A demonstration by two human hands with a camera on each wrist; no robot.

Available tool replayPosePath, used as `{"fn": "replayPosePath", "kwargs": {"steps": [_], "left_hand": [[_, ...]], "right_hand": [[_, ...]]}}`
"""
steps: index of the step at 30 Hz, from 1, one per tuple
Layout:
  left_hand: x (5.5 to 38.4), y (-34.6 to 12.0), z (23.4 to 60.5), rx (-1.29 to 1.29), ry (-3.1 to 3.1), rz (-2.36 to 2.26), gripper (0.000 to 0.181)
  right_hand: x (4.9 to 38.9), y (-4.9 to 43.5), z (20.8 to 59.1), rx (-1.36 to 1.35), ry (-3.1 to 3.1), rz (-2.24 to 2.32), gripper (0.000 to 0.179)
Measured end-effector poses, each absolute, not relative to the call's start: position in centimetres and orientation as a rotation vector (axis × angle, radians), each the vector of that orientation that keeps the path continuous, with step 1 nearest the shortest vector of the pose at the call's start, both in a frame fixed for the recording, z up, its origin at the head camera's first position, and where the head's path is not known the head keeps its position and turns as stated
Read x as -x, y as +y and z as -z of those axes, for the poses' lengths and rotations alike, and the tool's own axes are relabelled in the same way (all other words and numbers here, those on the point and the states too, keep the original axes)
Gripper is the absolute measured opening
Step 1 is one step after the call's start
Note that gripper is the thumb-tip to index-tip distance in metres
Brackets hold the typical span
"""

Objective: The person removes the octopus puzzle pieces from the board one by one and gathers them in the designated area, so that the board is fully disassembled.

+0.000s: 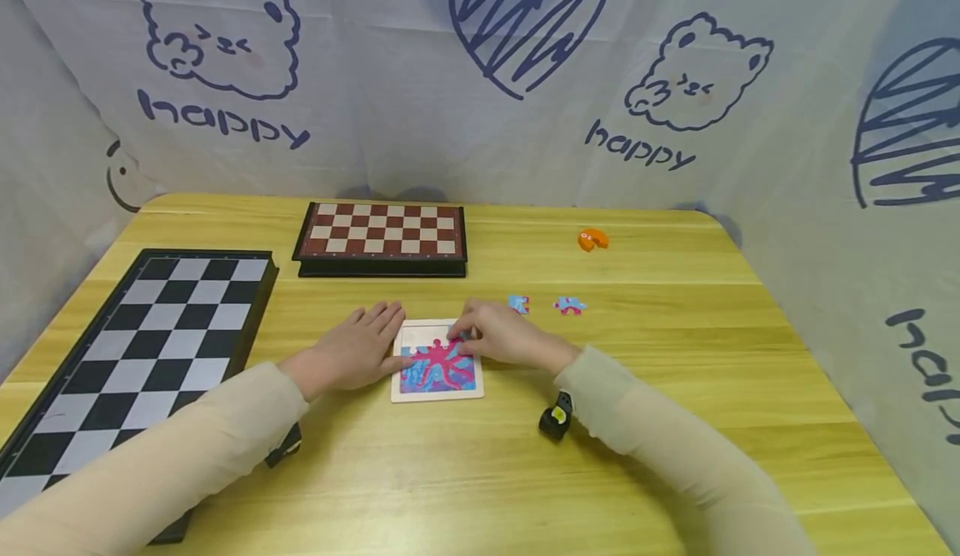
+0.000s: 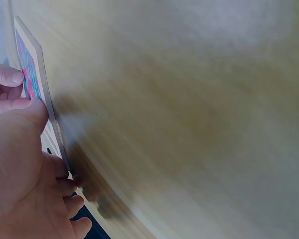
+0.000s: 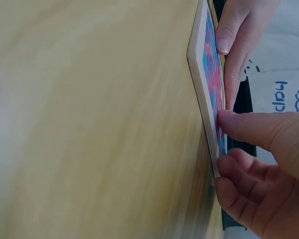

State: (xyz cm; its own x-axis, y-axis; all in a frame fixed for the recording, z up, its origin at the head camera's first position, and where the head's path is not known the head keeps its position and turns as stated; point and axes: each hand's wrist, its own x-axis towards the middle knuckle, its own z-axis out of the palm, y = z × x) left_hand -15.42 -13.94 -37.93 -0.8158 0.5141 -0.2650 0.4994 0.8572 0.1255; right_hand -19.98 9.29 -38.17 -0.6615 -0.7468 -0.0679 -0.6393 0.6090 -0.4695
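A small jigsaw puzzle with a pink octopus on blue [image 1: 438, 373] lies in a pale tray [image 1: 438, 398] on the table; its upper left part shows bare backing. My left hand [image 1: 358, 348] rests along the tray's left side, fingers extended and the thumb over the picture's edge. At the upper right of the picture, my right hand [image 1: 501, 335] pinches a puzzle piece [image 3: 224, 143], mostly hidden by thumb and fingers. Beyond the right hand lie two loose puzzle pieces, one blue and pink piece [image 1: 517, 303] and another piece [image 1: 570, 306] farther right.
A black-and-white checkered board [image 1: 150, 339] lies at the left, partly behind the left arm. Toward the back stands a brown-and-cream checkered box [image 1: 382, 235]. An orange object [image 1: 592, 239] lies at the back right. A cloth [image 1: 375, 81] with drawings hangs behind the table.
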Motion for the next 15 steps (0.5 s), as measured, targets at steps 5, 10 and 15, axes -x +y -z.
{"fn": "replayPosePath", "kwargs": {"steps": [5, 10, 15], "left_hand": [[15.45, -13.99, 38.11, -0.77, 2.746, -0.066, 0.074], [15.55, -14.06, 38.36, -0.782, 2.753, -0.061, 0.074], [15.56, -14.0, 38.33, -0.781, 2.753, -0.06, 0.074]], "right_hand": [[19.88, 9.25, 38.24, 1.082, 2.588, 0.655, 0.017], [19.84, 9.28, 38.15, 1.093, 2.58, 0.658, 0.019], [20.02, 9.51, 38.27, 1.069, 2.535, 0.785, 0.029]]}}
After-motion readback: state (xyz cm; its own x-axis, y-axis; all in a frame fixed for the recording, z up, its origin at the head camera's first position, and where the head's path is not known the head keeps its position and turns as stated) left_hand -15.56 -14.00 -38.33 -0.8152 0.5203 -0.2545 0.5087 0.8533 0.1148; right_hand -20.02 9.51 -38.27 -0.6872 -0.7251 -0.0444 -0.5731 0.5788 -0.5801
